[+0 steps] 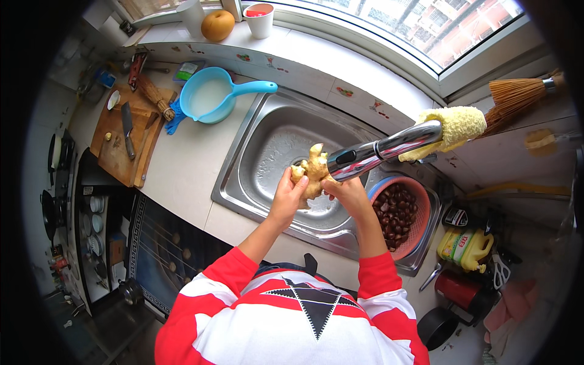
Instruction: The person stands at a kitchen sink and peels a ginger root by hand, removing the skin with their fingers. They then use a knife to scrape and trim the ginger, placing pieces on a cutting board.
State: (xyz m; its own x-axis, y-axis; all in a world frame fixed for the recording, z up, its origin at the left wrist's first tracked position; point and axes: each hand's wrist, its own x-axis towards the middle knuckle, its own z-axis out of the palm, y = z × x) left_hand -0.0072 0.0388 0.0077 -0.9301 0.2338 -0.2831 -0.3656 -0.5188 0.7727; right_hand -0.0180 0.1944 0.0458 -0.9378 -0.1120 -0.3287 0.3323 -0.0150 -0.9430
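Note:
Both of my hands hold a large knobby ginger root (315, 171) above the stainless steel sink (269, 141). My left hand (288, 194) grips its left side, with the thumb on top. On the right side, my right hand (349, 194) pinches the root, its fingers partly hidden by the faucet. The chrome faucet (365, 157) hangs over the root's right part, and a pale yellow cloth (456, 130) is draped on the faucet's upper end. Whether water is running I cannot tell. Droplets wet the basin floor.
A pink colander (426, 205) of chestnuts (394, 214) sits right of the basin. On the left counter are a blue dipper (212, 98) with whitish liquid and a wooden cutting board (114, 157) bearing a cleaver (127, 130). A yellow jug (465, 248) lies at the right.

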